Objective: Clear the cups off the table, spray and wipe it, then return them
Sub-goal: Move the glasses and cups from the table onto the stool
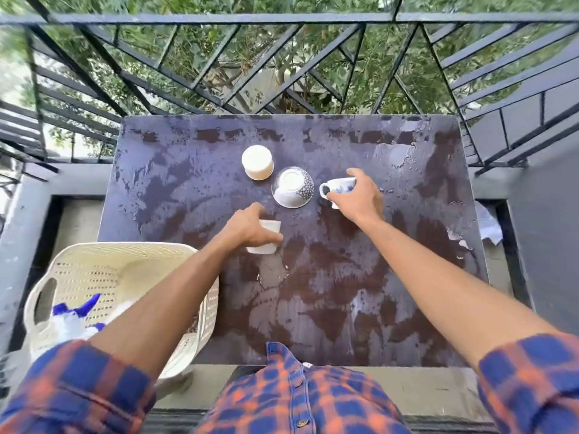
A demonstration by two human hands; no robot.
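Observation:
A dark tabletop (360, 292) streaked with wet patches fills the middle of the head view. Three cups stand upside down near its centre: a plain cream cup (257, 161), a white cup with a blue net pattern (294, 187), and a small plain white cup (265, 238) that my left hand (247, 228) grips from above. My right hand (355, 195) holds a white cup with blue markings and a handle (336, 187), to the right of the patterned one.
A cream plastic basket (103, 274) sits at the table's left front corner with a white and blue spray bottle (76, 314) inside. A white cloth (488, 225) lies beyond the table's right edge. Black metal railing (282, 18) runs behind and beside the table.

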